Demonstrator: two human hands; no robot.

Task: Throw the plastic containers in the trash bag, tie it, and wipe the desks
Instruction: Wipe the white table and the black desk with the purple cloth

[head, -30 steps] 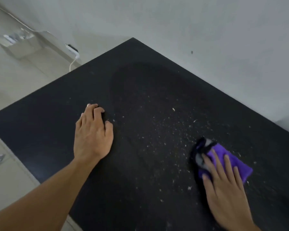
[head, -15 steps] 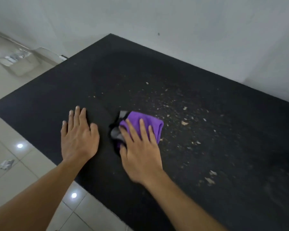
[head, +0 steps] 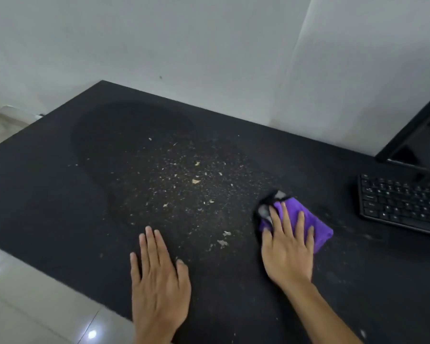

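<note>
Our right hand (head: 287, 254), grip wide, presses the purple cloth (head: 315, 227) flat on the black tabletop (head: 47, 194) beside scattered crumbs (head: 196, 181); our left hand (head: 159, 289) lies flat nearby, grip wide and empty.

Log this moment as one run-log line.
step: wipe desk | right hand: flat on purple cloth | left hand: flat on desk | crumbs: mid-desk, unwiped | keyboard: far right

Dim, soft, slightly blurred, wide-angle
</note>
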